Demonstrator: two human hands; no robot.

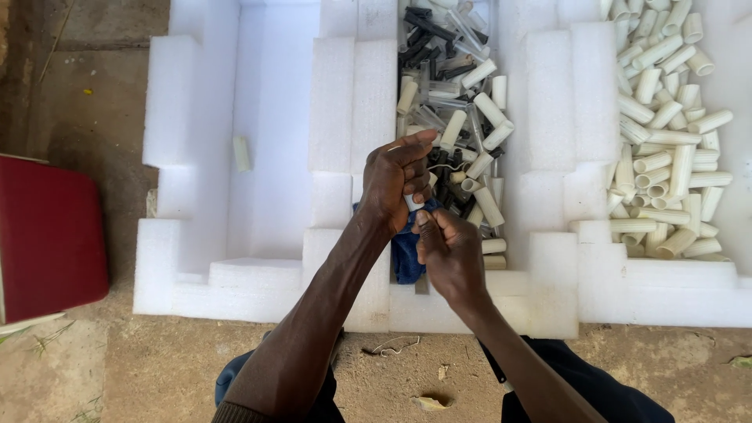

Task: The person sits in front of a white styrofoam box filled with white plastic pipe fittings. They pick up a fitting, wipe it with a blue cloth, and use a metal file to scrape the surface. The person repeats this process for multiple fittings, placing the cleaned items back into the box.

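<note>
My left hand (pixel 397 182) is closed around a small white tube (pixel 413 202), of which only a bit shows between the fingers. My right hand (pixel 448 252) grips a blue cloth (pixel 405 254) that is pressed against the tube's end. Both hands meet over the front of the middle compartment of a white foam tray (pixel 258 282). That compartment holds a mixed pile of cream, clear and black tubes (pixel 458 117).
The right compartment is filled with several cream tubes (pixel 666 133). One single cream tube (pixel 242 153) lies in the left compartment. A red box (pixel 47 235) sits on the dirt ground at left. A bent wire (pixel 392 345) lies on the ground by my knees.
</note>
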